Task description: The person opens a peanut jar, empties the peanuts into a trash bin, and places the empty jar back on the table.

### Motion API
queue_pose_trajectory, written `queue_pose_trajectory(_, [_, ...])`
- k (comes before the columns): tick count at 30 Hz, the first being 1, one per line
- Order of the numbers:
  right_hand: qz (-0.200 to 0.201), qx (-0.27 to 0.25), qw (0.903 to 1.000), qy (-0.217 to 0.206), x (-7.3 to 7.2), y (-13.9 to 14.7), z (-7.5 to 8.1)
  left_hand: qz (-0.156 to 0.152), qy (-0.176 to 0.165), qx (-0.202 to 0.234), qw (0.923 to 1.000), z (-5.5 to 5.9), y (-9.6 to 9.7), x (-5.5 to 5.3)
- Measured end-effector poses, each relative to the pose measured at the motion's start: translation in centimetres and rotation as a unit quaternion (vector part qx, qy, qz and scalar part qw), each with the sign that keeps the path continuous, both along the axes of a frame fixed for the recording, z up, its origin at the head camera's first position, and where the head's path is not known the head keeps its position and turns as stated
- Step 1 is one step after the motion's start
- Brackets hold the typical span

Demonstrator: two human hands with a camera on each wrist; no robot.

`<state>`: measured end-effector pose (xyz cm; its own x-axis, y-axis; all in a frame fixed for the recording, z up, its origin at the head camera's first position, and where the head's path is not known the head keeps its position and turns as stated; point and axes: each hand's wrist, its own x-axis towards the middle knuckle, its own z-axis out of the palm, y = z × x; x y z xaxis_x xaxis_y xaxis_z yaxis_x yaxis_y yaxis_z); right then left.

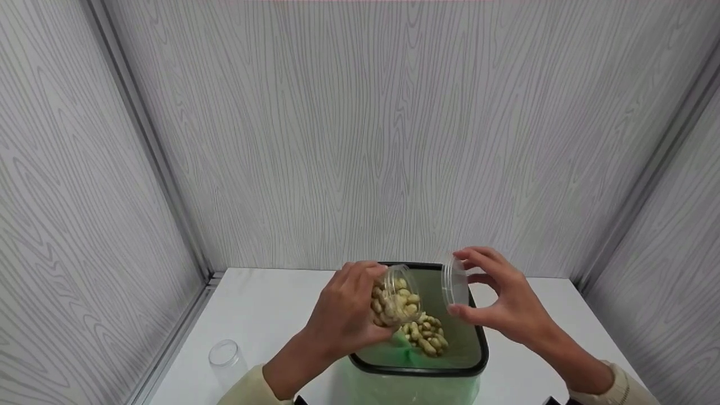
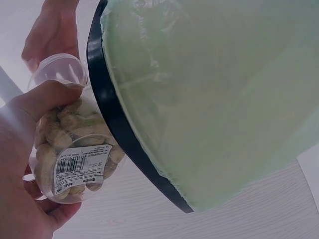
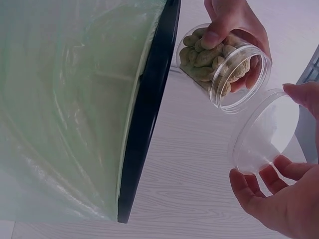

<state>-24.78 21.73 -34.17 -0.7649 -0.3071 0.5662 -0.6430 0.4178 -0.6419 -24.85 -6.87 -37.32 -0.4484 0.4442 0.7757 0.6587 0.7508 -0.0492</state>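
Observation:
My left hand point(image 1: 344, 312) grips a clear plastic jar point(image 1: 395, 297) of unshelled peanuts, tilted with its open mouth to the right, above a bin. A barcode label point(image 2: 82, 167) shows on the jar's base in the left wrist view. To the right, my right hand point(image 1: 506, 298) holds a clear round lid point(image 1: 454, 282) on edge by its rim, apart from the jar's mouth. Below both hands stands the bin point(image 1: 419, 371), with a black rim and a pale green liner. A heap of peanuts point(image 1: 428, 337) lies inside it.
A clear, empty-looking plastic container point(image 1: 226, 360) stands on the white table point(image 1: 270, 304) at the left. Grey wood-grain panels point(image 1: 360, 140) enclose the table at the back and both sides.

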Motion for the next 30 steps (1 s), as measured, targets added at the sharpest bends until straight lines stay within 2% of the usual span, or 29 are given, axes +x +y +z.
queue_pose_trajectory(7, [-0.048, 0.025, 0.9981, 0.03, -0.2, 1.0, -0.6, -0.002, -0.001, 0.009, 1.0, -0.4, -0.3, -0.2])
queue_pose_trajectory(15, [-0.093, 0.027, 0.9945, 0.039, -0.6, 2.6, -1.2, -0.008, 0.01, 0.014, 0.9998, -0.7, -0.4, -0.4])
queue_pose_trajectory(23, [-0.15, 0.032, 0.9877, 0.032, -1.5, 4.6, -2.7, -0.012, 0.003, 0.027, 0.9996, -0.9, -0.7, -0.3])
queue_pose_trajectory(30, [-0.181, 0.046, 0.9823, 0.016, -2.3, 6.1, -4.6, -0.008, 0.006, 0.034, 0.9994, -0.9, -0.9, -0.3])
